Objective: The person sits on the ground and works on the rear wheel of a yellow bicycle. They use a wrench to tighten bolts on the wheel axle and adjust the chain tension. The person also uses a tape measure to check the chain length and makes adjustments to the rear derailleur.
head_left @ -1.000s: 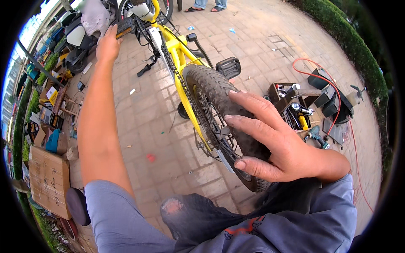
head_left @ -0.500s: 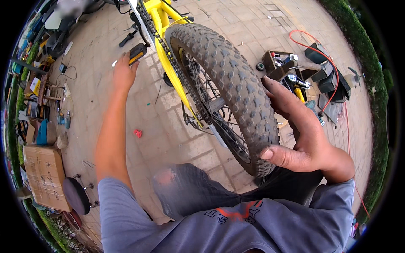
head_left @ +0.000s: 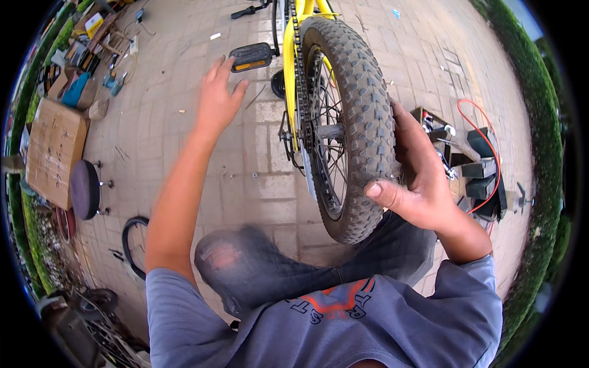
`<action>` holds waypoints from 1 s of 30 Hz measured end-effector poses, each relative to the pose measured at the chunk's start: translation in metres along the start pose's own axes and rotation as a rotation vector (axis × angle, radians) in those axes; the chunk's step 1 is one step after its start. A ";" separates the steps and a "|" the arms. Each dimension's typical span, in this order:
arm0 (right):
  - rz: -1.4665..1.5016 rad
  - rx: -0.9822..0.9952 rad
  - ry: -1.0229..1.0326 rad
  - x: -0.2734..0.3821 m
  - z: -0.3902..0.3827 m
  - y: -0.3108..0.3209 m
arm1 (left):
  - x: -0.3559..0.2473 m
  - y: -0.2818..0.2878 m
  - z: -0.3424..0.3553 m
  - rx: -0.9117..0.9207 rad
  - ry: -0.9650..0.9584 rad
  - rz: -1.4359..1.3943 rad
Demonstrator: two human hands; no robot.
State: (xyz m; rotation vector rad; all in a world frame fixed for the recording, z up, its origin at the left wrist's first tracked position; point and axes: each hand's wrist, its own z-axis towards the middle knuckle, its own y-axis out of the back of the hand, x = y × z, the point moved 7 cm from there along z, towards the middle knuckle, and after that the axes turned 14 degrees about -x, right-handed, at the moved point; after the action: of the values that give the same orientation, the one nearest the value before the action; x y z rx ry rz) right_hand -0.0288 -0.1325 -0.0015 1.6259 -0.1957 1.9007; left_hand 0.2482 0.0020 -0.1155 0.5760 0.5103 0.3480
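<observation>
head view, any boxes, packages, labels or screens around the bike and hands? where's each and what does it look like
Cardboard box: on the paving far left, beside a round dark stool; flat, brown, with a small pale label patch.
Small yellow package: top left among the clutter; boxy, yellow and white.
Blue-green container: above the cardboard box; too small to tell more.
No screens or signs show.

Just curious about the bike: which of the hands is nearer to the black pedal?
Left. The left hand hovers open just beside the pedal, not touching it. The right hand is across the knobby tyre, gripping its tread.
</observation>
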 end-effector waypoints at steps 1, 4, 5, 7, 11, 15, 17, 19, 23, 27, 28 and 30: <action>0.021 0.003 -0.018 -0.003 -0.001 0.001 | -0.004 0.004 -0.009 0.014 0.085 -0.048; 0.076 0.010 -0.086 -0.011 -0.004 0.004 | -0.017 0.015 -0.047 0.107 0.356 -0.174; 0.102 0.020 -0.059 -0.009 -0.004 0.004 | -0.022 0.016 -0.063 0.175 0.469 -0.213; 0.176 0.030 -0.109 -0.010 -0.003 0.008 | -0.036 0.021 -0.091 0.256 0.687 -0.316; 0.231 -0.005 -0.121 -0.023 0.009 0.029 | -0.067 0.039 -0.117 0.358 0.934 -0.498; 0.127 -0.143 -0.200 -0.072 0.030 0.069 | -0.112 0.065 -0.108 0.446 0.931 -0.579; 0.057 -0.187 -0.239 -0.104 0.035 0.087 | -0.147 0.085 -0.092 0.414 0.962 -0.700; 0.029 -0.198 -0.336 -0.140 0.033 0.095 | -0.176 0.097 -0.089 0.389 0.978 -0.799; 0.110 -0.133 -0.430 -0.180 0.022 0.076 | -0.217 0.107 -0.091 0.331 0.903 -0.855; 0.184 -0.144 -0.508 -0.222 0.011 0.063 | -0.247 0.089 -0.070 0.241 0.866 -0.774; 0.218 -0.152 -0.554 -0.226 0.007 0.060 | -0.249 0.086 -0.068 0.212 0.886 -0.707; 0.279 -0.148 -0.613 -0.245 0.003 0.056 | -0.253 0.082 -0.064 0.156 0.919 -0.575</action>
State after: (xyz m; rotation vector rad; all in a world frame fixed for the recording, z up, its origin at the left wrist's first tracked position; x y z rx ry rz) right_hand -0.0444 -0.2660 -0.2141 2.1148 -0.8301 1.4678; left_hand -0.0085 -0.0195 -0.0225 0.3674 1.5590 -0.0026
